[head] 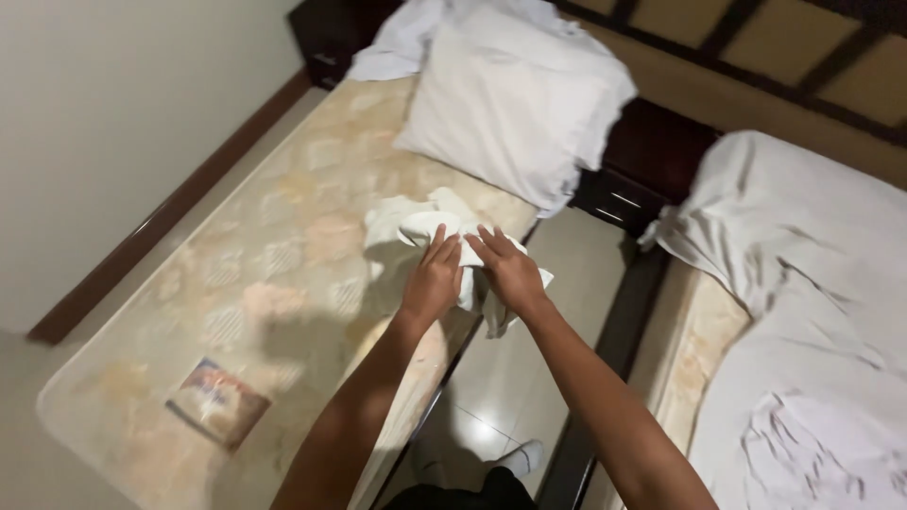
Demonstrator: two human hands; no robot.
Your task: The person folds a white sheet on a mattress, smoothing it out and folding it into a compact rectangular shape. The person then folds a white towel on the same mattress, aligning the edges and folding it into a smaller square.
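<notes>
From the head camera, both hands meet over a crumpled white cloth [416,225] that lies bunched at the near edge of a bare mattress [274,274]. The left hand [433,279] rests palm down on the cloth, fingers together and pointing away from the person, pressing the fabric rather than closing round it. The right hand [508,269] lies just beside it, fingers spread a little, thumb side toward the left hand, gripping a fold of the same cloth; a tail of the cloth hangs off the mattress edge beneath this hand. The two hands nearly touch.

The mattress is cream with a faded quilted pattern, and a rectangular printed label [217,401] lies on its near corner. A white pillow [515,99] sits at the head of the mattress, well apart from the cloth. To the right, across a narrow strip of tiled floor [529,368], stands a second bed [803,312] covered with a rumpled white sheet. A dark nightstand [642,170] sits between the two beds
</notes>
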